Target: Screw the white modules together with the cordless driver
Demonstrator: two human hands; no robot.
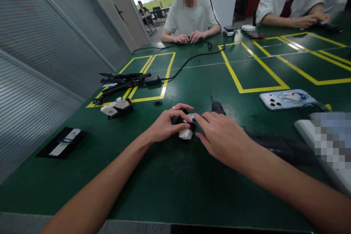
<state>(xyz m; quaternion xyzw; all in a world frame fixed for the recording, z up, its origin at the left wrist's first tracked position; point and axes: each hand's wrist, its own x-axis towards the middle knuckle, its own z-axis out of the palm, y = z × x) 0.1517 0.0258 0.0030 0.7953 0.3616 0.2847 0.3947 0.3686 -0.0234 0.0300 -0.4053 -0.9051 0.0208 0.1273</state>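
A small black and white device point(186, 128) lies on the green table point(170, 175) in front of me. My left hand point(167, 124) has its fingers curled round the device's left side and top, with a ring on one finger. My right hand point(222, 135) reaches in from the right, its fingers extended and their tips touching the device's right side. Just behind my right hand lies an electric screwdriver point(217, 106), its bit pointing away from me.
A similar black and white part point(116, 108) and a bundle of black cables point(123, 80) lie at the left. A black pad with a white strip point(64, 142) sits near the left edge. A phone point(286, 99) lies at the right. Two people sit across the table.
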